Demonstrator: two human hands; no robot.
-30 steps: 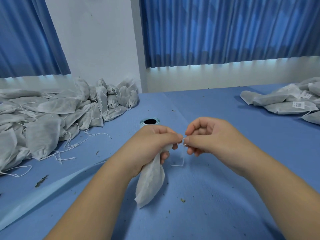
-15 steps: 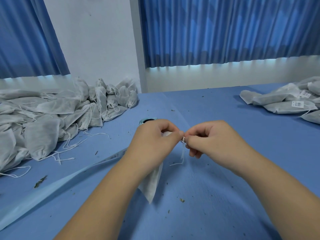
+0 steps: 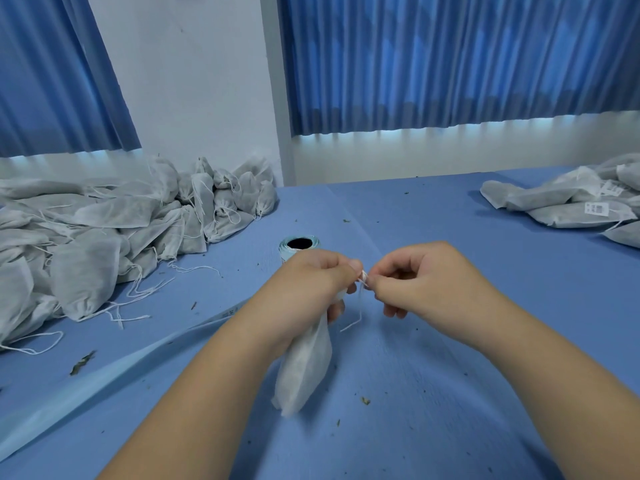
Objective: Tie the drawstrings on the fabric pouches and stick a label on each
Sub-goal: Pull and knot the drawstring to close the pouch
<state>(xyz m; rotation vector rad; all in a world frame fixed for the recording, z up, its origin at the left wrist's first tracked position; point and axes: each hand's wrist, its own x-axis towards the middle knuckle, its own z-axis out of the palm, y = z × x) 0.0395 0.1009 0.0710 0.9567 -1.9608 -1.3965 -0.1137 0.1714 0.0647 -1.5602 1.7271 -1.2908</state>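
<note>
Standing by the tabletop (image 3: pixel 433 216), I see a blue cloth covering it, creased down the middle and flecked with small dry plant bits (image 3: pixel 81 362). Behind it is a white wall (image 3: pixel 194 98) with two blue curtains, one at ten o'clock (image 3: pixel 52 81) and one from twelve to two o'clock (image 3: pixel 450 64), with daylight showing under their hems.

Near the middle, two bare forearms reach in. The left grip (image 3: pixel 308 292) is curled round the gathered neck of one white fabric pouch (image 3: pixel 304 372), which hangs from the fist towards six o'clock, its bottom corner at or just over the cloth. The right grip (image 3: pixel 426 285) pinches the white drawstring (image 3: pixel 360 306) between thumb and fingertip, right against the left thumb, and one loose end of string trails down between the hands.

One roll of labels (image 3: pixel 299 243) stands on end at twelve o'clock from the left grip, just beyond the knuckles. One pale blue backing strip (image 3: pixel 104 379) runs from under the left forearm towards eight o'clock.

There are two heaps of pouches. The large heap at nine o'clock (image 3: pixel 104 230) holds too many to count, with loose strings spilling out in front of it. The smaller heap at three o'clock (image 3: pixel 554 206) is cut by the frame edge. Two white labels show on it, one clear (image 3: pixel 596 208) and one fainter behind it.
</note>
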